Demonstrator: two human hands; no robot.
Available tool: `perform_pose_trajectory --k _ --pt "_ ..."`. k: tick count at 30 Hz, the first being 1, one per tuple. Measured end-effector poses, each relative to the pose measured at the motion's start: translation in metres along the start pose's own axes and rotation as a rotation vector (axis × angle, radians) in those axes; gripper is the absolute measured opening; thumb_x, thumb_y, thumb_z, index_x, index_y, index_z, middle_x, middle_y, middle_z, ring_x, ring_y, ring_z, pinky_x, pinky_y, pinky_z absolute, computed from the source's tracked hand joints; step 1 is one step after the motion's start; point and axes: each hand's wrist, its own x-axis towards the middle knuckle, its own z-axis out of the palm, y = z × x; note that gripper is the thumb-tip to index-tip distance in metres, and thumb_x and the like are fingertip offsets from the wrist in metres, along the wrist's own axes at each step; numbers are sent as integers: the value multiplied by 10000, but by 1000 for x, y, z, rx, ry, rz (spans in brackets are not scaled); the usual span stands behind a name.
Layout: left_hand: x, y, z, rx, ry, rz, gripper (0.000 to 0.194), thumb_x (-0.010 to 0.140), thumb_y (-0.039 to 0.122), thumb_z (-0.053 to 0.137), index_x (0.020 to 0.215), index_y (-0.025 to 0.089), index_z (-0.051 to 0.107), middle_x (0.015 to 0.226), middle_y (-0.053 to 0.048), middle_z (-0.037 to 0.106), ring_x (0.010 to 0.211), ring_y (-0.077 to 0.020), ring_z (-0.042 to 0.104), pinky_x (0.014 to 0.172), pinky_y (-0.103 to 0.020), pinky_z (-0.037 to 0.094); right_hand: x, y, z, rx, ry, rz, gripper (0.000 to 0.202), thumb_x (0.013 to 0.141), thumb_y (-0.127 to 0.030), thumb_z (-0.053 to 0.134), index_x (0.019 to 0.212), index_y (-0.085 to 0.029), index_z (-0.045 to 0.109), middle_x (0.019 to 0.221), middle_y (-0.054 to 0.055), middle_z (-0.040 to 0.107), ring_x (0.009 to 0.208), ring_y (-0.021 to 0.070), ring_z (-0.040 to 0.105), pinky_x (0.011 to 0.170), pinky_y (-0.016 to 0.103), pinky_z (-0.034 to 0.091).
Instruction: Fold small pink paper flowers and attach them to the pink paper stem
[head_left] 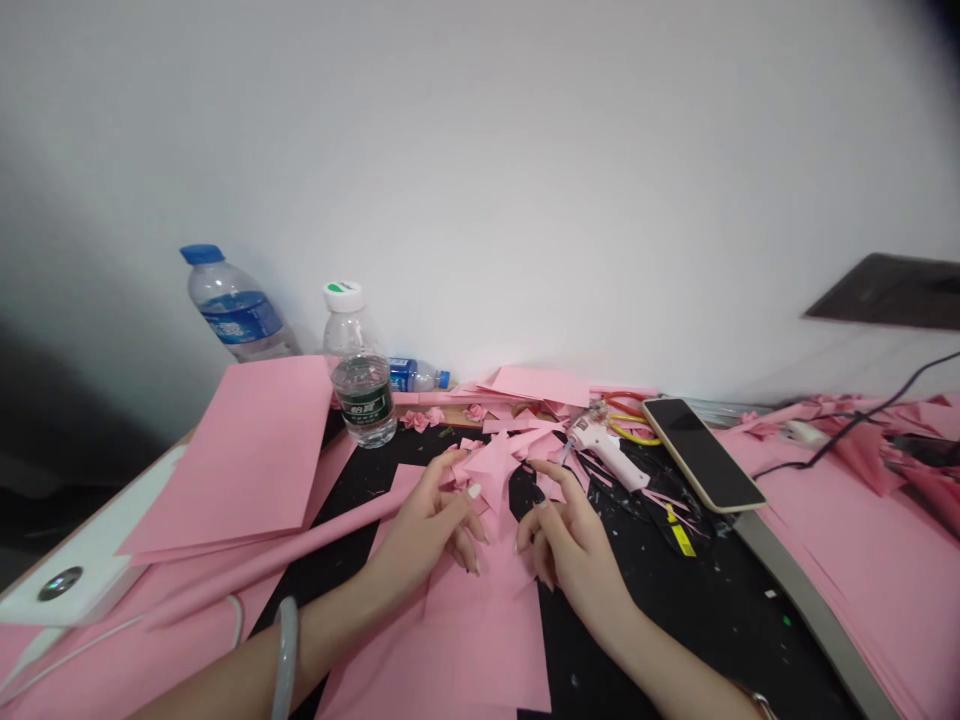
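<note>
My left hand point(431, 525) hovers over pink paper sheets point(472, 640) at the middle of the black table. Its thumb and index finger are apart, the other fingers loosely curled, and nothing shows in its grip. My right hand point(574, 540) faces it from the other side, thumb and index finger likewise apart and holding nothing. A pointed, folded pink paper piece point(493, 470) lies just beyond and between the two hands. Whether the left fingertips touch it, I cannot tell. A white-and-pink glue gun point(609, 452) rests beyond my right hand.
Two bottles point(361, 385) point(244, 315) stand at the back left; a smaller bottle point(420, 376) lies by the wall. A phone point(703, 455) sits right. Stacked pink sheets point(240, 450), a pink paper roll point(300, 548), and a white device point(82, 570) occupy the left. A cable point(840, 435) crosses the right.
</note>
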Motion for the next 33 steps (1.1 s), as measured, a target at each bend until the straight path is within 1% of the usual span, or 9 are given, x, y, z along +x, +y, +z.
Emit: perform_pose_trajectory --k 4,9,15,18,22,25,27,30,33 --pt "7 -1 0 18 -12 1 515 865 388 571 1273 204 315 652 12 677 439 -157 646 445 -234 489 -2 2 2 19 -11 -16 402 875 -366 460 1224 -190 364 581 -48 596 282 50 380 295 138 235" --pt "14 -2 0 -11 -52 -15 398 835 412 612 1096 208 392 655 -6 703 459 -147 649 468 -226 492 -1 3 3 36 -18 -9 416 884 -369 445 1249 -194 348 605 -51 605 276 51 418 274 126 251" --pt "13 -1 2 -97 -68 -42 372 763 445 681 900 185 453 709 -22 710 516 -131 663 535 -229 508 -1 6 3 74 -27 -7 425 887 -377 458 1256 -203 342 611 -61 593 281 57 446 272 126 284" --pt "10 -2 1 -88 -56 -22 344 770 428 679 916 171 503 766 -25 710 559 -131 677 549 -224 507 -1 7 -1 112 -29 -24 416 892 -374 464 1253 -207 340 622 -56 600 291 58 451 276 125 295" --pt "7 -4 1 -77 -80 -23 342 810 411 641 1018 160 534 694 -15 695 515 -131 656 519 -230 501 0 6 -6 125 6 -55 398 892 -375 474 1234 -210 354 601 -60 596 301 64 454 277 123 302" --pt "6 -6 2 -82 -139 -94 462 822 386 632 1197 161 481 693 -22 705 503 -151 664 507 -250 509 1 7 -6 133 3 -46 394 889 -383 479 1221 -209 360 593 -63 592 301 65 454 273 122 302" --pt "6 -7 3 -89 -175 -132 528 827 376 632 1270 166 435 706 -30 715 509 -159 674 509 -256 512 1 8 -4 143 -19 -29 394 889 -385 480 1222 -213 355 602 -64 591 303 65 457 271 120 305" --pt "6 -8 5 -124 -190 -145 501 837 397 627 1244 158 459 703 -42 721 543 -163 688 531 -252 515 -1 11 -1 153 -55 -14 388 891 -389 482 1213 -215 352 619 -64 591 299 62 459 268 124 321" --pt "8 -10 5 -181 -151 -154 404 836 393 631 1134 145 518 724 -61 735 603 -161 705 576 -242 518 -2 11 2 149 -81 -7 378 892 -394 480 1198 -213 351 613 -68 588 289 61 455 267 126 329"
